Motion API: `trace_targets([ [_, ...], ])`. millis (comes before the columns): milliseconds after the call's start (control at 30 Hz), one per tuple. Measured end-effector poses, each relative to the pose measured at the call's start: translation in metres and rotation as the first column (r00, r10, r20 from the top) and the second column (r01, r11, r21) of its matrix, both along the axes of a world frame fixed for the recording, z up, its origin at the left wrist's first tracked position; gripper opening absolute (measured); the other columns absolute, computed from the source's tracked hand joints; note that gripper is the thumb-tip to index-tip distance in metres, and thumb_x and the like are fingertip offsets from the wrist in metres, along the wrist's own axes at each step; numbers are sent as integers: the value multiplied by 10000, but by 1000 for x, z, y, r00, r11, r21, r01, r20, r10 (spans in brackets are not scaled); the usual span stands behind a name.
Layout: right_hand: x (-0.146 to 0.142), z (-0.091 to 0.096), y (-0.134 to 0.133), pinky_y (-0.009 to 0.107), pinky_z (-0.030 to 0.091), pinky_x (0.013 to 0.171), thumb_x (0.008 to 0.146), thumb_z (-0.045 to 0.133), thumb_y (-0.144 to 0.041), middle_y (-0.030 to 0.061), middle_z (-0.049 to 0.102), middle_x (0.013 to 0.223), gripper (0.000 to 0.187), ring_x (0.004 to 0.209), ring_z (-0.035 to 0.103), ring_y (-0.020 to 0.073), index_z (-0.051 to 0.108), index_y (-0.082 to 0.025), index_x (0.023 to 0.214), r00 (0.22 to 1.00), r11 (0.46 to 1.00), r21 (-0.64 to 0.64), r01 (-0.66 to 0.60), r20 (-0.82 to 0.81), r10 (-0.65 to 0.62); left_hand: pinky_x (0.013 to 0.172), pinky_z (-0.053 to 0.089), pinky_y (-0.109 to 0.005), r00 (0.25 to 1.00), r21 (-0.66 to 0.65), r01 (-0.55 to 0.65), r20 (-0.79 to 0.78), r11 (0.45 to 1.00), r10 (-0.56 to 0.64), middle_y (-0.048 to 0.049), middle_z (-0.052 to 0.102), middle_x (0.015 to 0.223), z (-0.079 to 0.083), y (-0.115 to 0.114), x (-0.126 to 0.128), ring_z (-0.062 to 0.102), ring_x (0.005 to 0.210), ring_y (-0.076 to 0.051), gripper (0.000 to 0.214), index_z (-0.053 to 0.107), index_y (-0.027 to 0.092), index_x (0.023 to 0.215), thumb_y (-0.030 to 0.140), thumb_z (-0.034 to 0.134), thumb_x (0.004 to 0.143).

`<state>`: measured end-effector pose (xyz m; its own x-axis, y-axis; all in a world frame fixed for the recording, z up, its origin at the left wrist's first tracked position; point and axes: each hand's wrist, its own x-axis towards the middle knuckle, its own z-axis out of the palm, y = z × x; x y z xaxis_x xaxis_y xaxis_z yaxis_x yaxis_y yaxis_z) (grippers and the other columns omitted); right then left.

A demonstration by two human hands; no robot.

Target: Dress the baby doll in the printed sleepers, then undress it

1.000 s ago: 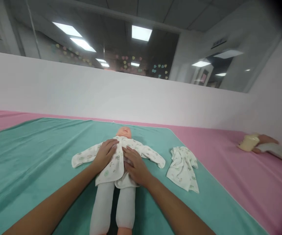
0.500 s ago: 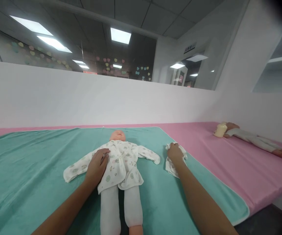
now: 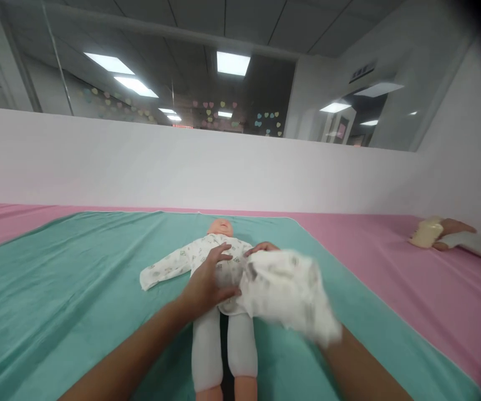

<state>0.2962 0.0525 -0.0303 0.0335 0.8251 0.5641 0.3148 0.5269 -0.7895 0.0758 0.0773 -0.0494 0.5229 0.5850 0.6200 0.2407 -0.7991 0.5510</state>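
Observation:
A baby doll point(image 3: 220, 227) lies on its back, dressed in a white printed top point(image 3: 169, 268) and plain white leg coverings point(image 3: 206, 348). My right hand point(image 3: 263, 248) grips a bunched white printed baby garment point(image 3: 286, 287), lifted over the doll's right-hand side in view and blurred by motion. Whether it is trousers or another piece I cannot tell. My left hand point(image 3: 207, 281) is over the doll's torso, thumb and fingers apart, close to the garment's near end. The cloth hides most of my right hand and the doll's arm on that side.
Under the doll spreads a teal blanket point(image 3: 77, 295) on a pink padded surface point(image 3: 374, 262). Toward the right wall lie a pale yellow bottle point(image 3: 426, 233) and a second doll in white point(image 3: 474, 245). A white wall point(image 3: 140, 167) with a window above stands behind.
My right hand has lifted the bunched garment off the blanket and brought it left over the doll. My left hand has left the top's side and moved right toward the garment. The view has shifted left.

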Motion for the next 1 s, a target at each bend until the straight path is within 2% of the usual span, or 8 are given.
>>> trace_targets([
  [133,-38,-10,-9,290,441,844,764,389,-156,-8,666,912,311,880,590,139,644,-207,935,992,978,-166,-126,7,129,984,361,-477,990,320,59,-139,946,-15,-143,328,1352,-2,0,1,336,1248,-279,794,224,236,1351,205,678,700],
  [300,-27,-21,5,313,397,824,753,372,-193,-16,628,952,338,846,551,157,623,-243,975,999,978,-203,43,26,-39,968,365,-457,956,584,147,-290,798,36,-131,440,1290,8,-9,-1,407,1192,-259,468,376,219,1278,286,536,844],
  [400,-14,-31,18,316,394,763,745,369,-221,-5,623,927,312,748,530,157,627,-231,920,986,962,-218,163,78,-150,1043,256,-500,906,626,287,-423,725,7,-105,473,1282,15,-21,6,390,1210,-261,418,454,218,1223,407,503,854],
  [500,-7,-42,28,322,392,769,738,380,-237,2,628,913,280,768,532,166,628,-220,867,974,947,-233,220,103,-201,1074,156,-546,872,606,331,-489,723,10,-88,506,1248,14,-29,15,359,1233,-271,415,491,206,1183,452,485,848],
  [667,-9,-51,31,324,393,809,744,403,-253,4,636,896,254,848,545,177,626,-211,857,984,955,-247,163,117,-137,1081,190,-480,899,622,280,-438,731,28,-56,587,1093,5,-28,19,451,1141,-209,166,564,168,889,108,417,841],
  [767,-12,-49,24,318,402,782,758,412,-278,7,634,844,238,818,543,177,619,-201,847,989,963,-237,131,104,-109,997,320,-428,961,524,197,-271,829,-57,-62,601,1027,6,-29,13,508,1023,-197,159,549,166,909,130,416,832],
  [867,-13,-41,14,297,406,717,721,490,-265,0,619,760,153,729,517,168,614,-207,789,993,973,-210,90,93,-71,795,431,-328,1000,178,10,12,984,-12,-45,600,912,13,-32,7,536,865,-180,153,538,182,897,202,393,856],
  [1000,-7,-25,4,250,383,583,683,522,-205,-23,548,622,64,592,458,127,582,-196,660,994,948,-309,-76,-101,46,629,409,-249,922,-382,-125,297,916,249,-11,583,753,28,-27,3,528,723,-163,240,542,176,763,377,454,861],
])
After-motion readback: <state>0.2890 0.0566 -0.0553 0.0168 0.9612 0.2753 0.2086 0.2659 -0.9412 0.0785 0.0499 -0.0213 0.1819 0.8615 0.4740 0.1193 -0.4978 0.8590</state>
